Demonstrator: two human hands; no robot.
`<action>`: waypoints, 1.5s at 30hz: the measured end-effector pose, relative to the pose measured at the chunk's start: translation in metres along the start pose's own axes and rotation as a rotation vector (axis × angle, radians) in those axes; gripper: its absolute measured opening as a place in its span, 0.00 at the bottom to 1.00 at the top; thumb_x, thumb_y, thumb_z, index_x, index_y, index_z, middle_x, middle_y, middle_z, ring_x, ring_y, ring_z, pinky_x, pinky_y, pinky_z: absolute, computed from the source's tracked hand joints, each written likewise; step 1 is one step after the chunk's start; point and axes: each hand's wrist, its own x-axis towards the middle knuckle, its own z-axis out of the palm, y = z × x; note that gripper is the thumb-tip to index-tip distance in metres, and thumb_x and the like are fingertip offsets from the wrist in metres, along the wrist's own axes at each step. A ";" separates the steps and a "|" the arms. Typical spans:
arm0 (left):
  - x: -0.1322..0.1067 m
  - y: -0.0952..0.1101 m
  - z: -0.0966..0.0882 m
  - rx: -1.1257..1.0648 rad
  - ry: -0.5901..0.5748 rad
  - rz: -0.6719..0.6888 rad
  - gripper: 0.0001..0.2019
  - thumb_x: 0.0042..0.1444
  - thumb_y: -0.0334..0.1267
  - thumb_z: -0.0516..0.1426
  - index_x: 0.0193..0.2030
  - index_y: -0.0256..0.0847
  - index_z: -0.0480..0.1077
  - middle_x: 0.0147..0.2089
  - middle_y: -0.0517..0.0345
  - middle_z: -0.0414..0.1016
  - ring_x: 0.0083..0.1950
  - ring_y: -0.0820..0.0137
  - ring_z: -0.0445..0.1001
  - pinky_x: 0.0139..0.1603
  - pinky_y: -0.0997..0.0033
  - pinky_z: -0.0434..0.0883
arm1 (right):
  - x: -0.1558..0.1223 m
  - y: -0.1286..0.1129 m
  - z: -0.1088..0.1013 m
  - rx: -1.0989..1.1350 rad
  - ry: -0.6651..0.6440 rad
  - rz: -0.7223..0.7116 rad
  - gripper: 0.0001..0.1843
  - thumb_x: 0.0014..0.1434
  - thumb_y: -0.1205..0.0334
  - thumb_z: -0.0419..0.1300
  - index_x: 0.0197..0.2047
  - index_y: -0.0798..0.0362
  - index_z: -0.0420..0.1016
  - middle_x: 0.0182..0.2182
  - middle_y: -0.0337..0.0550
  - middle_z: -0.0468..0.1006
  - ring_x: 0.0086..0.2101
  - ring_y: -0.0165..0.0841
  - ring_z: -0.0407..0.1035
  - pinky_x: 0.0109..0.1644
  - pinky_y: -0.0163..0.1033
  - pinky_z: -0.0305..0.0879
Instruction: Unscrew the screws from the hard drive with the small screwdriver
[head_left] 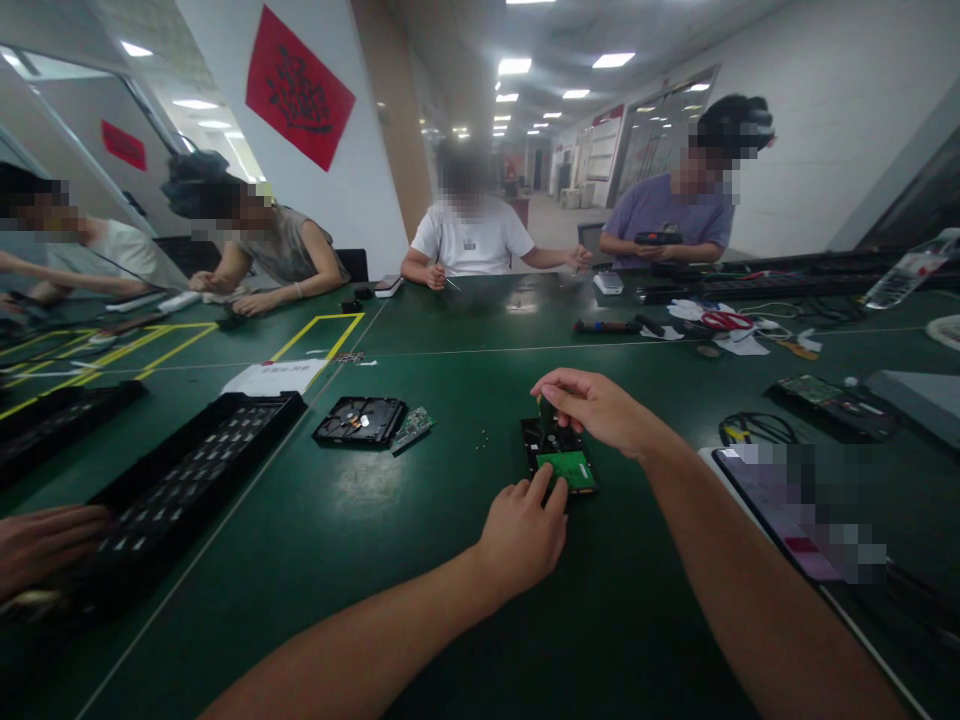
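A black hard drive [529,432] with a green circuit board [574,470] lies flat on the table in front of me. My left hand [526,525] holds it at the near side, two fingertips pressed on the board. Above the far part of the drive, my right hand [596,405] grips a screwdriver [547,418] with a dark handle, pointing down; its tip is too small to make out. Several tiny screws [482,440] are scattered left of the drive. Farther left lie another hard drive [360,421] and a loose circuit board [413,430].
At left stands a long black tray [202,470], with another person's hand [52,545] by it. A phone [795,510] lies at right, near a cable [759,428] and another drive [832,407]. Scissors [727,320] and paper scraps lie farther back. Several people sit across the table.
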 end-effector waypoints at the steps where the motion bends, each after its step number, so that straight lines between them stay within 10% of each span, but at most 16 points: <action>1: 0.000 0.000 0.000 -0.003 -0.001 -0.001 0.25 0.68 0.40 0.50 0.70 0.39 0.59 0.71 0.38 0.62 0.58 0.53 0.76 0.54 0.52 0.77 | 0.000 0.001 0.000 -0.004 -0.015 0.005 0.17 0.70 0.49 0.56 0.51 0.51 0.78 0.25 0.37 0.72 0.24 0.29 0.65 0.26 0.33 0.59; 9: 0.000 0.001 -0.004 -0.004 -0.018 -0.010 0.23 0.68 0.40 0.49 0.68 0.39 0.61 0.70 0.39 0.63 0.57 0.54 0.76 0.54 0.52 0.77 | 0.002 0.004 0.002 0.081 -0.097 -0.033 0.17 0.71 0.54 0.54 0.55 0.50 0.78 0.51 0.47 0.79 0.32 0.28 0.71 0.32 0.34 0.66; 30: 0.000 0.001 -0.004 -0.009 -0.025 -0.018 0.24 0.68 0.41 0.50 0.69 0.40 0.60 0.71 0.39 0.62 0.57 0.54 0.76 0.55 0.52 0.77 | 0.002 0.010 0.004 -0.109 0.034 0.033 0.23 0.65 0.37 0.60 0.42 0.50 0.78 0.22 0.36 0.72 0.23 0.30 0.66 0.27 0.34 0.61; 37: 0.000 0.001 -0.006 -0.016 -0.035 -0.017 0.23 0.69 0.40 0.49 0.69 0.40 0.61 0.70 0.40 0.63 0.57 0.54 0.76 0.55 0.52 0.77 | 0.006 0.009 0.006 0.098 0.002 0.110 0.22 0.71 0.43 0.53 0.45 0.53 0.77 0.32 0.46 0.80 0.30 0.34 0.76 0.35 0.38 0.73; 45: 0.000 0.001 -0.005 -0.024 -0.036 -0.016 0.24 0.68 0.40 0.50 0.69 0.39 0.61 0.70 0.39 0.63 0.56 0.53 0.76 0.54 0.51 0.77 | 0.001 0.009 -0.003 -0.140 0.050 0.011 0.21 0.68 0.40 0.57 0.45 0.49 0.78 0.30 0.38 0.75 0.26 0.29 0.69 0.27 0.33 0.62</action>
